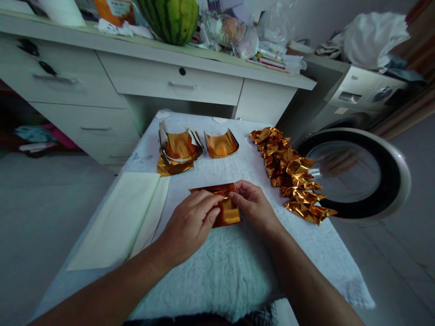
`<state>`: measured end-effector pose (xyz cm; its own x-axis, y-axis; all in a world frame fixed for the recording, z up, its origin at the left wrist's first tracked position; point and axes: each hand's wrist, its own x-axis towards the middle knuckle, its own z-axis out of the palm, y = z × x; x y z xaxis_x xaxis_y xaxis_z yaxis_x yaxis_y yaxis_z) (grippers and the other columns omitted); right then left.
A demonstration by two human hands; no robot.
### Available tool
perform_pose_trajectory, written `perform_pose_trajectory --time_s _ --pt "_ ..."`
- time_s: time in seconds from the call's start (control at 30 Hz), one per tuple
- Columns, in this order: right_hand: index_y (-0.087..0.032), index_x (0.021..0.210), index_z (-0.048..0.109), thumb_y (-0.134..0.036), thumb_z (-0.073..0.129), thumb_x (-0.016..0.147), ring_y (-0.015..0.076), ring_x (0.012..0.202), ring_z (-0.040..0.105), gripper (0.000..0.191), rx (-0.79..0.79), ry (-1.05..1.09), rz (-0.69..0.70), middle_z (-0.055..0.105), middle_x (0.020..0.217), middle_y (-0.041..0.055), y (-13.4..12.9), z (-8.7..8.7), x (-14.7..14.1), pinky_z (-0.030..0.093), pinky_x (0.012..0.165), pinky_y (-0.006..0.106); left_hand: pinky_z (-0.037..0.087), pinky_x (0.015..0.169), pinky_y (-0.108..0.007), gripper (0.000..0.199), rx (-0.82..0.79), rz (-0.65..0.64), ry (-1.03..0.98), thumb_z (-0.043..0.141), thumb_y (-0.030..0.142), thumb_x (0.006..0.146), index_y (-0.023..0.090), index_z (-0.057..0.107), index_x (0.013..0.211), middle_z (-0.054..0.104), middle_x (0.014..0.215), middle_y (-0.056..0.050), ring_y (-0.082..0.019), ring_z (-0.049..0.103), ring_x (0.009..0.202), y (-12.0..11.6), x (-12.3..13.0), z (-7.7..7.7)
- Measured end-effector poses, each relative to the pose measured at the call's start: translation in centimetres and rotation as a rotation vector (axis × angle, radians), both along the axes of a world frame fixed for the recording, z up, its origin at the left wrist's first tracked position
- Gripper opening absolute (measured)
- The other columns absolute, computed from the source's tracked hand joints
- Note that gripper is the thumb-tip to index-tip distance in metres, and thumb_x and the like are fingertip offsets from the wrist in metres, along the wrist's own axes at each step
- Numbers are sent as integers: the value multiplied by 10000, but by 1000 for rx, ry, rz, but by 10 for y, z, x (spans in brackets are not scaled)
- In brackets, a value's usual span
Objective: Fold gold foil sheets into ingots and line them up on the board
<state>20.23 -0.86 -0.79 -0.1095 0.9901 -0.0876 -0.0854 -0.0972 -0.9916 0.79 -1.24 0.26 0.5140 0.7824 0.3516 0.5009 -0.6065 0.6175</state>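
Observation:
A gold foil sheet (228, 215) lies at the middle of the cloth-covered table, its far edge folded over in a narrow strip. My left hand (192, 222) rests on the left part of the sheet, fingers bent and close together, covering that part. At the sheet's far right corner, my right hand (253, 203) pinches the folded edge between thumb and fingers. Beyond the hands are a stack of curved gold and white sheets (180, 147) and a single curved gold sheet (221, 144). Several folded gold foil pieces (288, 172) form a row on the right.
White paper sheets (115, 222) lie on the left of the table (217, 271). Behind it stands a drawer desk (176, 83) with a watermelon (170, 20) and plastic bags on top. An open washing machine door (353, 174) is close to the table's right edge.

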Motion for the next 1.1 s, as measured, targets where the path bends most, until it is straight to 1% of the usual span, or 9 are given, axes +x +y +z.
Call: perform_pose_trajectory --time_s 0.1,0.2,0.4,0.63,0.73,0.83,0.9,1.03,1.1 --pt "-191 867 632 -419 738 777 111 642 528 268 -9 69 64 614 751 -9 -3 4 -1 408 626 248 512 896 -363 275 -33 31 -23 443 261 965 204 617 1169 670 1086 -70 -210 619 1031 0 2 2" --pt "-195 960 680 -387 676 821 95 578 455 237 -27 115 107 556 683 -30 -6 6 1 346 567 236 513 884 -357 259 -92 60 -83 464 312 960 204 631 1126 680 1072 -68 -211 633 1010 1 0 6" --pt "-197 1095 715 -275 547 813 108 547 368 337 53 123 249 434 589 -45 -8 10 1 299 538 249 483 710 -283 236 -347 107 -275 563 430 912 205 633 918 658 828 -2 -163 617 769 2 -7 15" --pt "-275 1265 625 -315 631 797 105 579 369 469 42 66 448 435 648 -57 -12 15 -1 309 552 239 391 516 -234 293 -513 233 -403 642 431 833 202 512 705 504 605 54 -118 492 555 5 -7 14" --pt "-255 1168 666 -360 642 832 100 574 357 353 66 30 351 430 662 -50 -12 13 0 289 543 243 404 524 -234 242 -553 266 -457 613 396 853 204 533 728 527 629 46 -124 509 565 6 -9 11" --pt "-220 947 680 -399 643 850 102 558 369 207 77 -29 63 450 644 -42 -8 10 3 300 528 241 435 585 -246 222 -540 288 -514 614 388 862 203 557 754 556 676 32 -137 537 622 6 -13 10" --pt "-212 894 660 -411 651 850 109 593 419 203 111 -89 -89 514 695 -25 -5 8 4 340 551 239 441 622 -249 194 -526 282 -566 621 370 866 202 573 780 559 696 31 -137 537 650 6 -15 12" --pt "-233 1059 662 -416 616 876 140 769 527 263 168 -118 -128 617 910 13 -1 5 6 426 693 253 446 665 -252 142 -543 243 -643 626 338 870 199 610 853 580 734 25 -135 535 685 6 -16 15" --pt "-235 1076 667 -424 607 877 144 773 532 281 157 -82 -115 622 893 12 -2 6 6 432 700 254 448 662 -250 141 -575 225 -652 619 339 875 198 615 873 591 747 22 -135 543 691 6 -14 15"
